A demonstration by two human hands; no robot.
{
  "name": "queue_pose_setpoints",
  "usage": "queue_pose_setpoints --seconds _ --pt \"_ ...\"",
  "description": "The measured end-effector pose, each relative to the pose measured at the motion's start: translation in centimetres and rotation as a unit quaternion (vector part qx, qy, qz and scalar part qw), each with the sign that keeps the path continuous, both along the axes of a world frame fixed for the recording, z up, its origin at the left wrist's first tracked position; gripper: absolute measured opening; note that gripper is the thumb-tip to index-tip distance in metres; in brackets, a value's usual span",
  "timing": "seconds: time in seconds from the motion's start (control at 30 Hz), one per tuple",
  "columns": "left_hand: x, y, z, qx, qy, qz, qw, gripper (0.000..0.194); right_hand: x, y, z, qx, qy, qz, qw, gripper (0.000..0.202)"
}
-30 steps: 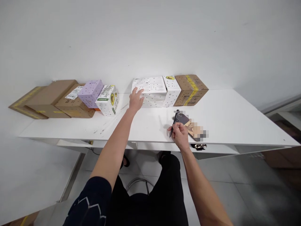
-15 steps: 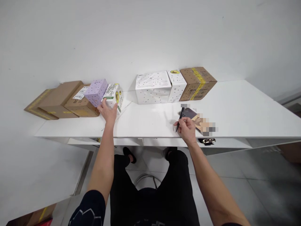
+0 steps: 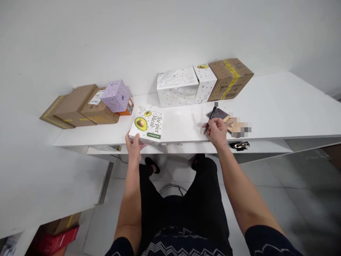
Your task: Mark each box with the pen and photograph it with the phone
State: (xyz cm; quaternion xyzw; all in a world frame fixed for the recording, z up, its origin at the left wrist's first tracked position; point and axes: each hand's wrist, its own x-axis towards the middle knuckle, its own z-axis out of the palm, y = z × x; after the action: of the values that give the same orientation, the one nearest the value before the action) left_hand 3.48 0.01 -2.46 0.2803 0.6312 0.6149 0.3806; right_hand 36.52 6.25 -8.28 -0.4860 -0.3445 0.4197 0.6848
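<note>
Stretching across the middle of the frame, the white surface (image 3: 277,106) lies before us against a pale wall. At its left end we see three plain cardboard boxes (image 3: 76,103) side by side. Right of the frame's centre, along the wall, stand a white dotted carton (image 3: 177,87), a yellow-taped cardboard box (image 3: 231,80) and, between them, a narrower avocado-print carton (image 3: 205,83). Left of centre, near the front edge, is the white Su-per Meal box (image 3: 146,124), avocado face upward; we cannot tell whether it rests fully on the surface. Our left hand (image 3: 133,147) is partly closed around its near left corner, thumb on the near side. Behind it sits a purple dotted box (image 3: 115,95), with an orange box (image 3: 129,108) showing beneath. Right of centre, our right hand (image 3: 217,133) is nearly closed, pinching a slanted black pen (image 3: 213,112) beside a dark, flat, picture-printed item (image 3: 220,113), partly pixelated.
</note>
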Motion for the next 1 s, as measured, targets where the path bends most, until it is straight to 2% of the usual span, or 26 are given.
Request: queue_pose_setpoints --seconds 0.1,0.23,0.33,0.47,0.57,0.7,0.8,0.87,0.93,1.0 --pt "2.6 -3.9 -1.7 -0.004 -0.125 -0.016 0.992 0.062 0.1 0.1 -0.5 0.014 0.008 -0.01 1.0 0.035" --pt "4.7 -5.9 -3.0 -0.013 -0.18 -0.056 0.982 0.069 0.1 0.2 -0.8 0.029 0.02 -0.019 0.999 0.035" --pt "4.3 -5.7 -3.1 -0.04 -0.174 -0.09 0.98 0.069 0.0 0.2 -0.6 0.029 0.026 -0.02 0.999 0.036" --pt "3.1 -4.8 -2.8 -0.064 -0.192 -0.093 0.975 0.066 0.1 0.2 -0.2 0.02 0.038 -0.003 0.999 0.039" --pt "3.1 -4.4 -2.4 -0.054 -0.19 -0.115 0.973 0.061 0.2 0.2 0.1 0.012 0.053 0.008 0.999 0.043" --pt "3.7 -4.2 -1.7 -0.025 -0.193 -0.104 0.975 0.059 0.4 0.3 0.1 0.006 0.068 0.001 0.998 0.048" --pt "4.0 -4.0 -1.0 -0.015 -0.149 -0.084 0.985 0.06 0.4 0.4 0.1 0.005 0.063 -0.001 0.998 0.049" --pt "3.9 -4.0 -0.3 0.0 -0.08 -0.07 0.994 0.06 0.4 0.5 0.0 0.005 0.06 -0.003 0.998 0.049" --pt "3.7 -4.0 0.5 0.027 0.031 -0.061 0.997 0.059 0.3 0.5 0.1 0.008 0.059 -0.006 0.998 0.049" --pt "3.4 -4.1 1.4 0.067 0.176 -0.062 0.98 0.058 0.2 0.4 0.1 0.011 0.06 -0.006 0.998 0.049"
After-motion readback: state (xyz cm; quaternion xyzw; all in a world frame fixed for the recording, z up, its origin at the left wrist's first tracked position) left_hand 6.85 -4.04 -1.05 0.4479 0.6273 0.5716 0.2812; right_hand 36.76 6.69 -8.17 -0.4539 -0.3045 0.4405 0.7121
